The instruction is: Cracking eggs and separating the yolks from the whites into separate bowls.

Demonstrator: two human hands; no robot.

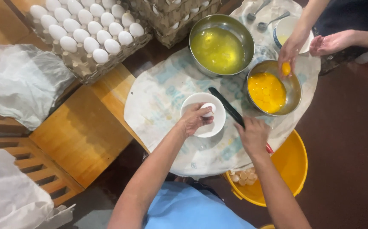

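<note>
white egg (208, 109) sits in the left hand (193, 119), with the fingers curled tight around it. the hand holds the egg over a small white bowl (218, 124) near the middle of the table. the egg is just above the bowl, close to its top rim

the right hand (253, 135) is closed around the handle of a black knife (227, 107). the blade lies slanted across the right side of the white bowl, with its tip pointing up and to the left, near the egg

the bowl stands on a pale cloth (162, 97) with faded blue marks on it. the cloth covers a wooden table (86, 131)

a big shiny metal bowl (222, 44) holds clear yellow egg liquid. a smaller metal bowl (294, 91) beside it is full of bright orange yolks

another person works across the table. one hand of theirs (292, 47) holds a yolk (286, 68) in its fingertips over the yolk bowl. their other hand (330, 43) is open and looks wet. a white cup (279, 32) and two spoons (268, 19) lie near them

a tray of white eggs (86, 29) stands at the top left, on a stack of grey egg trays. more trays (171, 17) sit next to it. crumpled white paper (20, 82) lies on the left

a yellow bucket (292, 165) stands low on the right, and broken egg shells (243, 177) lie in it
</note>
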